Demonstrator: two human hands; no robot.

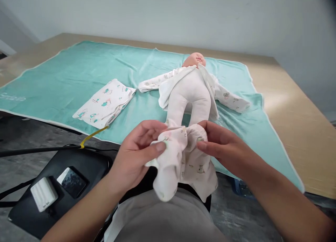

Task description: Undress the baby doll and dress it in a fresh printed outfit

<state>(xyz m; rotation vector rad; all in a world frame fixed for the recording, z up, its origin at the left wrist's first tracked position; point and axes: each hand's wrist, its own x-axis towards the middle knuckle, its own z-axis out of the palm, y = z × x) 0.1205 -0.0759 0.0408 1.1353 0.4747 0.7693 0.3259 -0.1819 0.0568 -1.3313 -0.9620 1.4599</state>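
Note:
A baby doll (pixel 193 88) lies on its back on a teal towel (pixel 78 70), head toward the wall, wearing an open white printed top with sleeves spread to both sides. Its bare cloth legs point toward me. A pair of small white printed trousers (pixel 181 161) is bunched at the doll's feet. My left hand (pixel 136 154) pinches the trousers' left side between thumb and fingers. On the right side, my right hand (pixel 220 146) grips the cloth at the doll's foot.
A folded printed garment (pixel 105 104) lies on the towel to the left. The towel covers a wooden table (pixel 296 116) against a pale wall. Below left, a black seat (pixel 39 196) holds a phone (pixel 71 182) and a white box (pixel 43 193); cables run nearby.

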